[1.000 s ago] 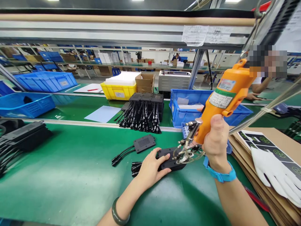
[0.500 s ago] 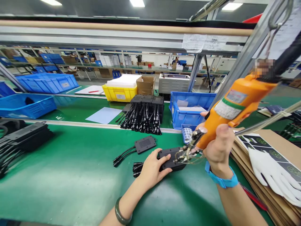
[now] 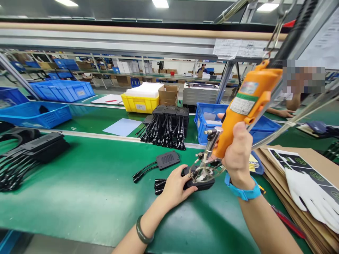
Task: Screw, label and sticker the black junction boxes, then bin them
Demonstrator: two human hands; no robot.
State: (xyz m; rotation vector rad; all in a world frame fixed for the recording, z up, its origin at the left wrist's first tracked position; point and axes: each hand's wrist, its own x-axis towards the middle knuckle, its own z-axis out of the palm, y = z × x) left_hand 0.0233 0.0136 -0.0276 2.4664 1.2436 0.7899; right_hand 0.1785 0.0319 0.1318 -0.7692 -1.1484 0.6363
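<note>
My right hand [image 3: 238,151] is wrapped round an orange electric screwdriver [image 3: 239,106], which hangs tilted from a hook and cable. Its metal nose, with clear tubes about it, points down over the black cable box [image 3: 208,185]. Whether the bit touches the box cannot be seen. My left hand [image 3: 174,186] grips that box near its cable end, thumb on the near side and fingers across the top. Black connectors [image 3: 159,186] stick out to the left of the hand. Just behind lies another black box [image 3: 168,159] with two short cables.
Stacked black boxes [image 3: 182,112] with cables stand at the back, near a yellow bin [image 3: 140,105] and a blue bin [image 3: 201,132]. More boxes [image 3: 47,144] lie left. At right are cardboard sheets [image 3: 275,197], a white glove [image 3: 307,197] and a co-worker's hand [image 3: 286,113].
The screwdriver has come left and more upright, its nose now over the box. My left hand keeps its hold on the box. The view has shifted slightly, and a co-worker shows at right.
</note>
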